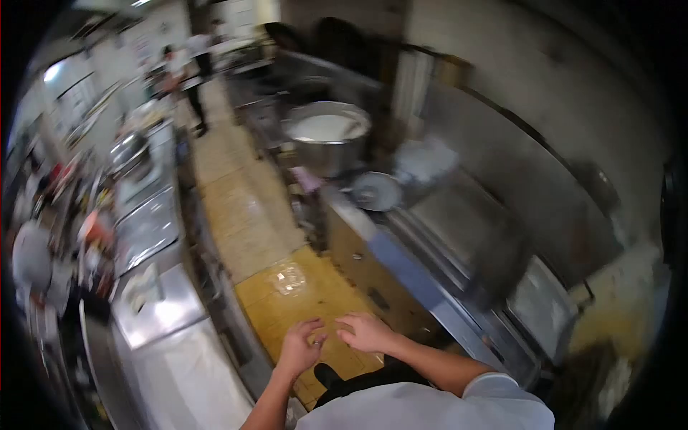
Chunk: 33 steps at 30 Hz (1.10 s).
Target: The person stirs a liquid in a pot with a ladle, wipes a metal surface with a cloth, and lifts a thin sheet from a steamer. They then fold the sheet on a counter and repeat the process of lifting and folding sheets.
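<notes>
Both of my hands hover in front of my body, above the yellow tiled floor (287, 290) of a kitchen aisle. My left hand (301, 347) has loosely curved fingers set apart, and nothing shows in it. Facing it across a small gap, my right hand (364, 332) also has its fingers apart and holds nothing I can see. Neither hand touches the counters. Closest to my right hand is the front of the steel cooking range (430, 279). To the left of my left hand runs a steel worktop (161, 308) with a pale cloth (142, 288) on it.
A large pot (328, 147) with white contents stands on the right, beside a round metal lid or plate (378, 192). Metal bowls (130, 154) sit on the left counter. Farther along the aisle are people (188, 79). Another person (34, 261) is at the far left. Motion blurs much.
</notes>
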### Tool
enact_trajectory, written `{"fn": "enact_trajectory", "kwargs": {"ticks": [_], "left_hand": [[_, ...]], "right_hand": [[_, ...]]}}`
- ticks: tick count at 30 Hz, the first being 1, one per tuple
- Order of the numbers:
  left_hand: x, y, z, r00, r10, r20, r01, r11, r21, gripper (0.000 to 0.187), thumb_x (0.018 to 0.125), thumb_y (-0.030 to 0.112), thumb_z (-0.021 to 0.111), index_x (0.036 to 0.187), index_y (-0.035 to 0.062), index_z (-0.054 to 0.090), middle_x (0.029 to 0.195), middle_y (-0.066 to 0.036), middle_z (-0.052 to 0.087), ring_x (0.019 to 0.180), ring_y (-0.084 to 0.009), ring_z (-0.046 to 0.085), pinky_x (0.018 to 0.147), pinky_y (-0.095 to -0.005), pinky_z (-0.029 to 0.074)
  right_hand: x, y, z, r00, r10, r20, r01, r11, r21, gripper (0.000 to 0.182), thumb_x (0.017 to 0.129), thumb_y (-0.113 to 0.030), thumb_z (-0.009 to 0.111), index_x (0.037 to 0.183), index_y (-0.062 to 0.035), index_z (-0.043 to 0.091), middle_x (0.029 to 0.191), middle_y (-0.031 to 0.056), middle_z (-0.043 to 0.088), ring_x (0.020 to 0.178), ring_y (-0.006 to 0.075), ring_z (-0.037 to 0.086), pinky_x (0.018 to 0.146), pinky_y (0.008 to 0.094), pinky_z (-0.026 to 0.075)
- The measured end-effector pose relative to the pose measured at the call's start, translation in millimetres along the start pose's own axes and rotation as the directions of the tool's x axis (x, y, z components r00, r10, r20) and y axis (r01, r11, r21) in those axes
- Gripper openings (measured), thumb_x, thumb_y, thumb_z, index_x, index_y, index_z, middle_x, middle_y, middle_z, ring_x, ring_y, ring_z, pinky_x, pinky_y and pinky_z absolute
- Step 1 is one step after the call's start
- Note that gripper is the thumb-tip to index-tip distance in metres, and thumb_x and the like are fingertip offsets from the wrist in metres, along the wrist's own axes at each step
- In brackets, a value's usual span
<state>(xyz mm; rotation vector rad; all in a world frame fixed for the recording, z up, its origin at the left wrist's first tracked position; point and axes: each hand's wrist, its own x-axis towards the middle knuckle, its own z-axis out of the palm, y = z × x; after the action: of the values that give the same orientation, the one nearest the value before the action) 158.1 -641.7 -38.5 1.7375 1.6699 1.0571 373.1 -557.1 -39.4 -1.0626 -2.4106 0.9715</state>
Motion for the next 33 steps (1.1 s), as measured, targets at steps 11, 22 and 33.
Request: {"fn": "enact_trajectory", "kwargs": {"ticks": [11, 22, 33], "left_hand": [[86, 169, 278, 0.818, 0.346, 0.459, -0.307, 0.938, -0.161, 0.025, 0.088, 0.014, 0.079, 0.111, 0.0036, 0.075, 0.122, -0.019, 0.073, 0.117, -0.0392, 0.066, 0.102, -0.0467, 0.053], [119, 319, 647, 0.419, 0.608, 0.675, -0.602, 0.742, -0.294, 0.033, 0.089, 0.014, 0.075, 0.122, 0.0070, 0.071, 0.137, -0.020, 0.065, 0.124, -0.0411, 0.062, 0.107, -0.0494, 0.051], [135, 372, 756, 0.255, 0.238, 0.937, -0.732, 0.681, 0.026, 0.033, 0.092, 0.024, 0.065, 0.120, 0.0061, 0.071, 0.124, -0.024, 0.069, 0.117, -0.0392, 0.067, 0.102, -0.0498, 0.053]], "right_hand": [[-266, 188, -180, 0.650, 0.596, -0.471, -0.624, 0.773, 0.117, 0.025, 0.091, -0.029, 0.072, 0.088, -0.0037, 0.075, 0.096, 0.0203, 0.074, 0.091, 0.0406, 0.072, 0.080, 0.0461, 0.057], [-576, 400, -296, -0.104, 0.561, -0.821, -0.914, 0.271, 0.302, 0.054, 0.092, -0.026, 0.068, 0.137, 0.0019, 0.061, 0.133, 0.0336, 0.062, 0.128, 0.0495, 0.054, 0.112, 0.0544, 0.043], [-655, 461, -295, -0.161, 0.756, -0.635, -0.916, 0.125, 0.381, 0.033, 0.098, -0.032, 0.062, 0.105, -0.0015, 0.070, 0.104, 0.0272, 0.073, 0.095, 0.0443, 0.073, 0.084, 0.0552, 0.058]]}}
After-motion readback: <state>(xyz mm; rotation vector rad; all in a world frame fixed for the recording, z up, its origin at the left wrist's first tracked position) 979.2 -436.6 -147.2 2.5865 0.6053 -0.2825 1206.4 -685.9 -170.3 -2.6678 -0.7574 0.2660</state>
